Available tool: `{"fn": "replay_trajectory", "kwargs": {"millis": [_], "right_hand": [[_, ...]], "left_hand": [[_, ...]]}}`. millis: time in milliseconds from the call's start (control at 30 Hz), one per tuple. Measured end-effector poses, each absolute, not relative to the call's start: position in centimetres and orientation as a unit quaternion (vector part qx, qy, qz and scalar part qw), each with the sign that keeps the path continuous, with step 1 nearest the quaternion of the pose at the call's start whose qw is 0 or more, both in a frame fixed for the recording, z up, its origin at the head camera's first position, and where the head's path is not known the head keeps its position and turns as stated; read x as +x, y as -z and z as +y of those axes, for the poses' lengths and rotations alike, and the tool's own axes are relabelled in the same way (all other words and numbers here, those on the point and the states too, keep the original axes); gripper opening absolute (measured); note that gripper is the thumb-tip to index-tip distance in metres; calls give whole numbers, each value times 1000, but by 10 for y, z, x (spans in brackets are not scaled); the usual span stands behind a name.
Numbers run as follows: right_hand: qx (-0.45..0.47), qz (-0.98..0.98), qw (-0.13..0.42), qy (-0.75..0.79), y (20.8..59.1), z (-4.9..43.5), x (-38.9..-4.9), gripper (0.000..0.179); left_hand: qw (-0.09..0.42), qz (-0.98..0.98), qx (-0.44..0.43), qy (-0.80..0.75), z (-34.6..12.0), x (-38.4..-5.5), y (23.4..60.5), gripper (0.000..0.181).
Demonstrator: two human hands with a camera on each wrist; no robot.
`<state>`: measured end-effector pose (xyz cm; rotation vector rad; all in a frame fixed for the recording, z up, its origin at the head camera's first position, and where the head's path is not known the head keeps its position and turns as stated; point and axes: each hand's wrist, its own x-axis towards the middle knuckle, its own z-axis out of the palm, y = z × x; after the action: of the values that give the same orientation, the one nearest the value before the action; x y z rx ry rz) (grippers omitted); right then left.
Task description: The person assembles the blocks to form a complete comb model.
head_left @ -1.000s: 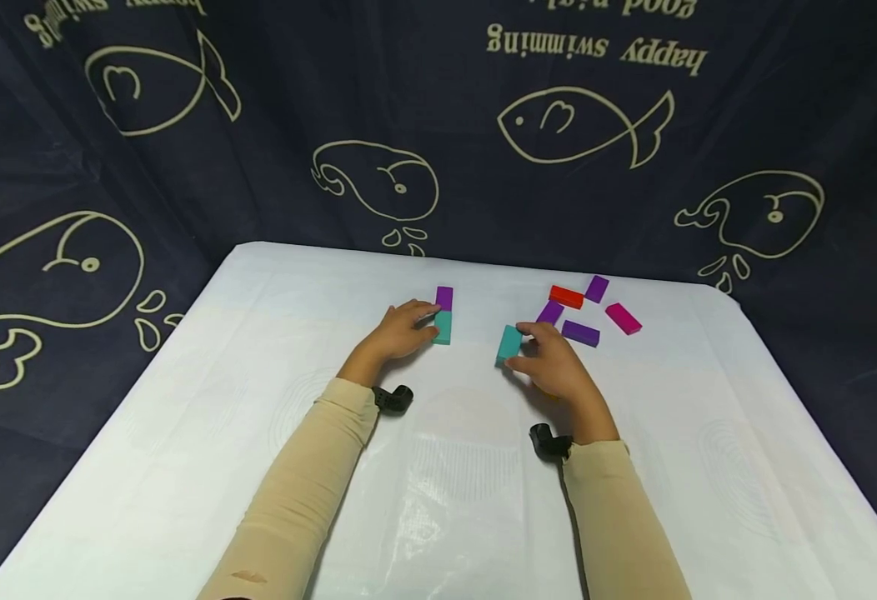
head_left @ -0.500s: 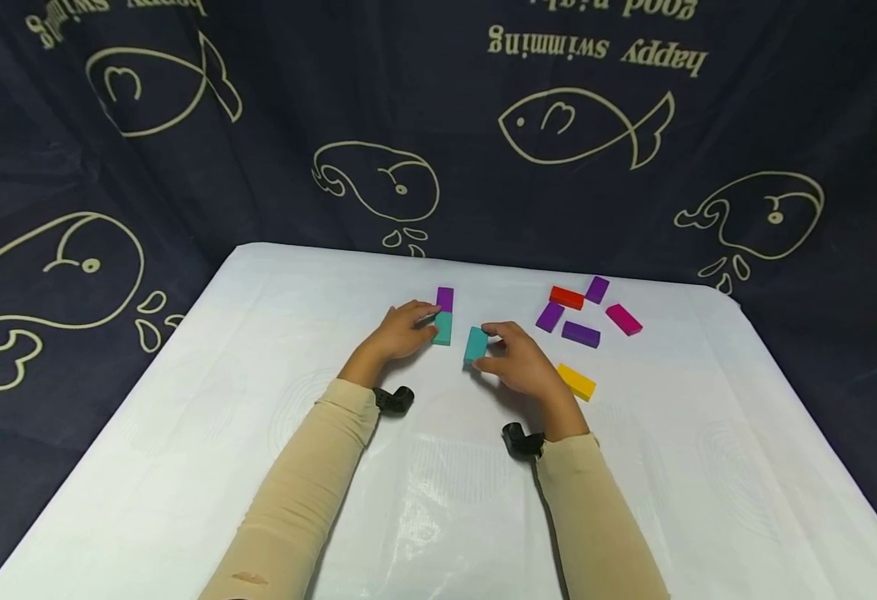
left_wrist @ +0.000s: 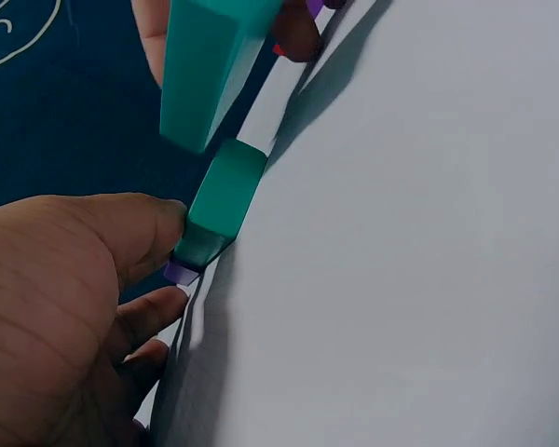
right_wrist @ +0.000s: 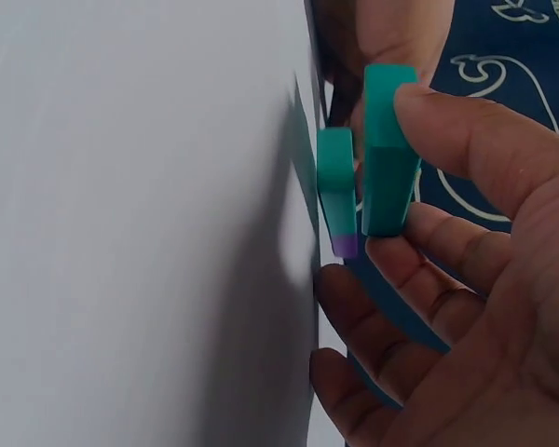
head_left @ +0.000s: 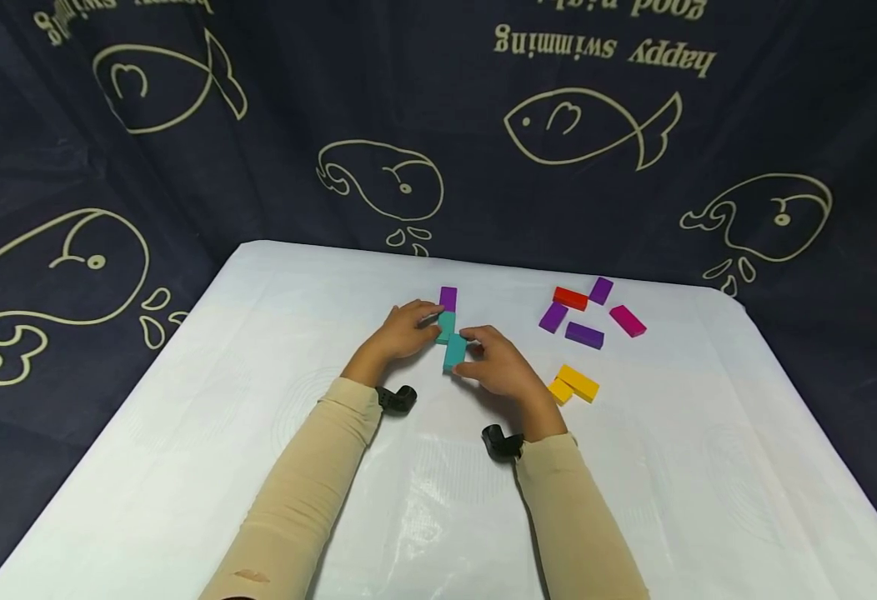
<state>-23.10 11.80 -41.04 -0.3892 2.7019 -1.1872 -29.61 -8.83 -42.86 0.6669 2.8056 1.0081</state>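
Note:
Thumb and fingers of my right hand (head_left: 504, 367) pinch a teal block (head_left: 455, 353) by its two ends. In the right wrist view, that held block (right_wrist: 388, 177) hangs above the table, beside a second teal block (right_wrist: 335, 168). This second block (head_left: 446, 325) lies end to end with a purple block (head_left: 448, 298), forming a short row. My left hand (head_left: 401, 331) rests at the row's left side, thumb and index fingertips right at the lying teal block's edge. From the left wrist, its thumb (left_wrist: 154, 228) shows against that block, and the other fingers are partly hidden.
On the right of the white table (head_left: 709, 467) lie a red block (head_left: 570, 298), several purple blocks (head_left: 584, 335) and a pink block (head_left: 628, 321). Two yellow blocks (head_left: 579, 383) lie nearer, just right of my right hand. A dark printed cloth (head_left: 468, 100) hangs behind.
My right hand has carried the teal block leftward to the near end of the row, uncovering the yellow blocks. My left hand has stayed beside the row.

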Motion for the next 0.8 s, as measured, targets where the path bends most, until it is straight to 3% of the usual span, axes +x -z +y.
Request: {"fn": "replay_trajectory", "kwargs": {"millis": [800], "right_hand": [[-147, 932, 56, 325, 410, 96, -223, 61]], "left_hand": [[49, 921, 209, -324, -88, -297, 431, 48]]}}
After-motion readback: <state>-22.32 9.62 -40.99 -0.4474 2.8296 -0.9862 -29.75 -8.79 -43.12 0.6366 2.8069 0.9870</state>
